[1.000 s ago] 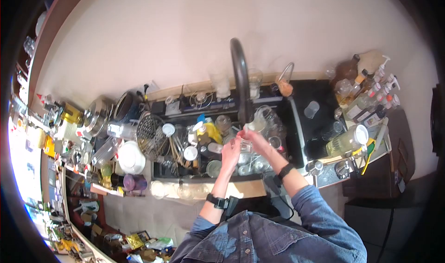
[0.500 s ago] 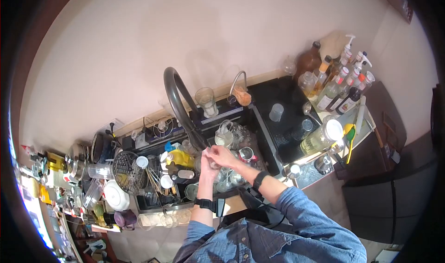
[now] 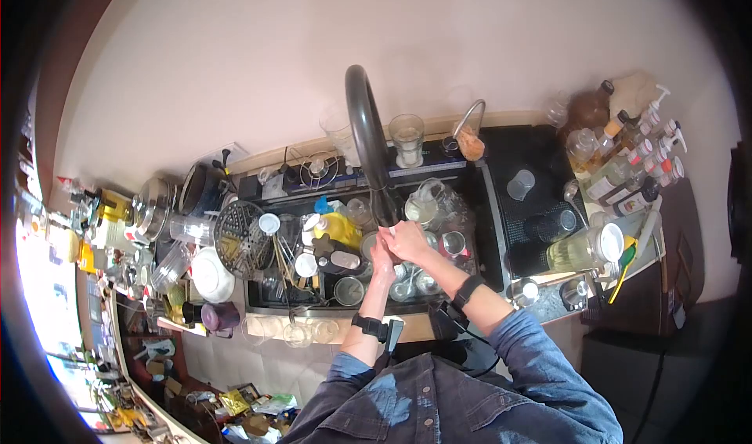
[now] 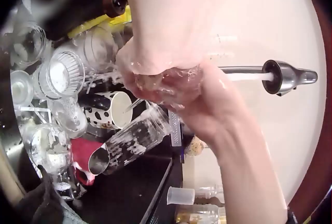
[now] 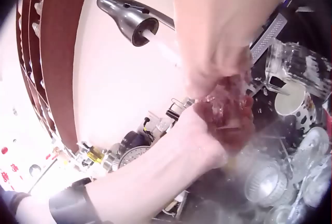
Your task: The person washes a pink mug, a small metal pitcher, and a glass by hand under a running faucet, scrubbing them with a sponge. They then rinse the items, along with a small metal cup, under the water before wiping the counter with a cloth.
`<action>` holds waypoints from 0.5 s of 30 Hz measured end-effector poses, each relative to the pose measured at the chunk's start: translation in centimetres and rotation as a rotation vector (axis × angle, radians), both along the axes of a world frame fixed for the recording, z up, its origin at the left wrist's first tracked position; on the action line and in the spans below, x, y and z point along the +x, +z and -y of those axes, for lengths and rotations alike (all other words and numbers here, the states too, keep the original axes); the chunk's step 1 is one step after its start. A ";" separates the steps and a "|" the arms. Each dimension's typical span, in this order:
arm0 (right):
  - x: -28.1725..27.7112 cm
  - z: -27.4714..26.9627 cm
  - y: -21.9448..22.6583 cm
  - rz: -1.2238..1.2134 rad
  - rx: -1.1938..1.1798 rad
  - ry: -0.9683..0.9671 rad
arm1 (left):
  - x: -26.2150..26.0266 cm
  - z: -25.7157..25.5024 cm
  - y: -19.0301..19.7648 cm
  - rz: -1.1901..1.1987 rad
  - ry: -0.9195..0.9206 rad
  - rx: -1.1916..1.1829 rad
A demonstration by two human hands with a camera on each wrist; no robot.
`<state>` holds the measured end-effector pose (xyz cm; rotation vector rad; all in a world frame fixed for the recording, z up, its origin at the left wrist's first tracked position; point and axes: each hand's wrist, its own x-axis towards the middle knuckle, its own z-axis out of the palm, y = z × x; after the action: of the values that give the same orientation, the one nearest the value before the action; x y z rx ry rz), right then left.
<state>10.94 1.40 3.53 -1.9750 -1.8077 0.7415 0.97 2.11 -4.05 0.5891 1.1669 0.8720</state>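
Note:
Both hands meet below the dark tap point(image 3: 362, 123), over the crowded sink. Water runs from the spout point(image 4: 279, 78) onto them. In the left wrist view, the left hand point(image 4: 166, 37) and right hand point(image 4: 212, 99) curl round a wet, see-through piece point(image 4: 168, 84), which looks like a small clear glass; fingers and water hide much of it. From the right wrist, the right hand point(image 5: 218, 63) lies above and the left hand point(image 5: 199, 138) below, fingers close together. A soapy tall glass point(image 4: 132, 141) and a spotted mug point(image 4: 120, 109) lie beside them.
Ribbed glass point(image 4: 62, 73) and other glassware fill the sink. To its left are a perforated strainer point(image 3: 241, 240) and a white bowl point(image 3: 211, 275). Rightwards stand a plastic cup point(image 3: 521, 185), a big jar point(image 3: 583, 248) and several bottles point(image 3: 611, 179).
The head view has swung twice, shifting the scene left and then back right. Both hands stay together under the tap, with the right hand's fingers now laid closer over the left.

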 end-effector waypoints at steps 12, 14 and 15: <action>1.3 1.3 -1.0 -0.288 0.013 -0.022 | 0.8 0.0 0.0 -0.220 0.033 0.053; 1.1 0.8 -3.7 -0.522 -0.029 -0.386 | 2.0 0.9 2.9 -0.593 0.054 0.631; 1.0 0.7 -4.7 -0.637 -0.048 -0.571 | 2.4 1.4 4.7 -0.772 0.063 0.924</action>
<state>11.96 0.71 -1.21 -1.8471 -0.8190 1.0523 3.40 0.66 0.68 1.7627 1.4227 1.2873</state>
